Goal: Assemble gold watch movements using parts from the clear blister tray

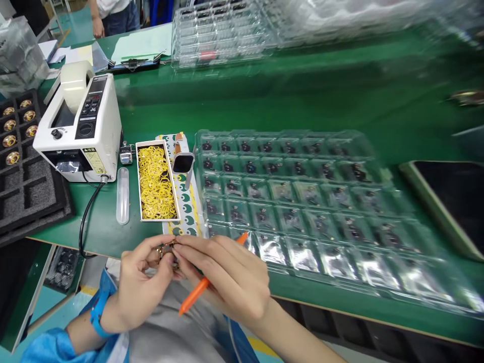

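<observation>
Near the front edge of the bench, my left hand (pixel 143 282) is closed on a small gold-coloured metal part (pixel 165 252), pinched between thumb and fingers. My right hand (pixel 230 277) meets it there, its fingertips against the part's right side. Tucked through the right hand is an orange pen-like stick (pixel 194 296), one tapered end pointing down toward my lap and the other showing above the knuckles. Fingers cover much of the metal part, so its exact kind is unclear. Just beyond the hands stands a white box (pixel 140 201) of yellow rings (pixel 157 176).
A clear blister tray (pixel 278 196) of small dark parts spreads to the right. A white tape dispenser (pixel 102 111) and black foam trays (pixel 38 189) with gold parts stand left. A smartwatch (pixel 183 163) lies by the box, a dark-screened device (pixel 449 201) far right. Another person (pixel 113 17) stands behind.
</observation>
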Demonstrator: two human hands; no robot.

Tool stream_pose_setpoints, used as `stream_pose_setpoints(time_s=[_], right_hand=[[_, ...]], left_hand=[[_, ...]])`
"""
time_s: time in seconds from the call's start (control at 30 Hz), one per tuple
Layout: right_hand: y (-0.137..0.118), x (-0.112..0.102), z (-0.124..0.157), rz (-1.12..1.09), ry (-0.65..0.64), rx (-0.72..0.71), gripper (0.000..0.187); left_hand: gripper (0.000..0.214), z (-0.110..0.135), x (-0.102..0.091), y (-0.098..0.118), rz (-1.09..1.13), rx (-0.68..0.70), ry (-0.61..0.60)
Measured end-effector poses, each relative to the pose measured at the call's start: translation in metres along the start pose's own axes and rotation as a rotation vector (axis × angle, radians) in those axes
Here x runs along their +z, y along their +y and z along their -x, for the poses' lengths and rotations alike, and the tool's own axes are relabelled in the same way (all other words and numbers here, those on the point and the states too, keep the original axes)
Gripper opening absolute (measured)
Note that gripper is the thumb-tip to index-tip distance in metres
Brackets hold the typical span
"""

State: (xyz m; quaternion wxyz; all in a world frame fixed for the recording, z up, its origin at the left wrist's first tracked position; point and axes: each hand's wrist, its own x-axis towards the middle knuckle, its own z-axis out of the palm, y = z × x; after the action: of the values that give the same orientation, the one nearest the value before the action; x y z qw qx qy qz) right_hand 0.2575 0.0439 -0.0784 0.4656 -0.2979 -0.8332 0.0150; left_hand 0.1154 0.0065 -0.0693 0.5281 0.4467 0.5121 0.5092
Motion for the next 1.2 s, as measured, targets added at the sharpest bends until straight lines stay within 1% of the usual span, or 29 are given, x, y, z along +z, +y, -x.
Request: stream_pose_setpoints(time_s=[0.07,0.13,0.23,0.4,0.5,0.67,0.77,0.87,1.0,1.1,1.2], right_hand=[[-0.002,0.001,0.001,0.014,0.011,0.044,0.006],[-0.004,0.001,0.002,0.007,0.001,0.056,0.007],[-0.003,0.001,0.003,-0.02,-0.019,0.03,0.008],[-0.004,-0.001,0.004,-0.023,0.014,0.025,0.008],[-0.003,-0.003,0.003,0.0,-0.013,-0.008,0.008],[0.0,-0.006,-0.001,0.027,-0.08,-0.054,0.013],[-0.001,-0.004,0.001,0.036,-0.053,-0.04,0.011],[-0.004,0.002,0.007,0.038,0.006,0.026,0.008],[-0.008,0.007,0.011,0.006,0.018,0.146,0.01],[-0.009,0.001,0.009,-0.132,-0.01,0.289,0.011],[-0.006,-0.013,0.003,-0.315,-0.107,0.446,0.013]], left_hand=[[0.019,0.001,0.0,-0.002,0.014,-0.011,0.008],[0.019,0.002,-0.001,-0.002,0.016,-0.03,0.018],[0.018,0.004,-0.001,-0.003,-0.009,-0.046,0.032],[0.018,0.007,-0.001,-0.004,-0.074,-0.023,0.028],[0.021,0.009,-0.002,-0.007,-0.112,-0.002,0.019],[0.024,0.01,-0.006,-0.012,-0.187,0.017,0.01],[0.023,0.009,-0.005,-0.011,-0.182,0.014,0.014],[0.022,0.008,-0.003,-0.009,-0.168,-0.015,0.016],[0.019,0.005,-0.003,-0.01,-0.05,-0.137,0.002],[0.019,-0.001,-0.006,-0.011,0.073,-0.242,0.032],[0.028,-0.008,-0.01,-0.008,0.104,-0.289,0.025]])
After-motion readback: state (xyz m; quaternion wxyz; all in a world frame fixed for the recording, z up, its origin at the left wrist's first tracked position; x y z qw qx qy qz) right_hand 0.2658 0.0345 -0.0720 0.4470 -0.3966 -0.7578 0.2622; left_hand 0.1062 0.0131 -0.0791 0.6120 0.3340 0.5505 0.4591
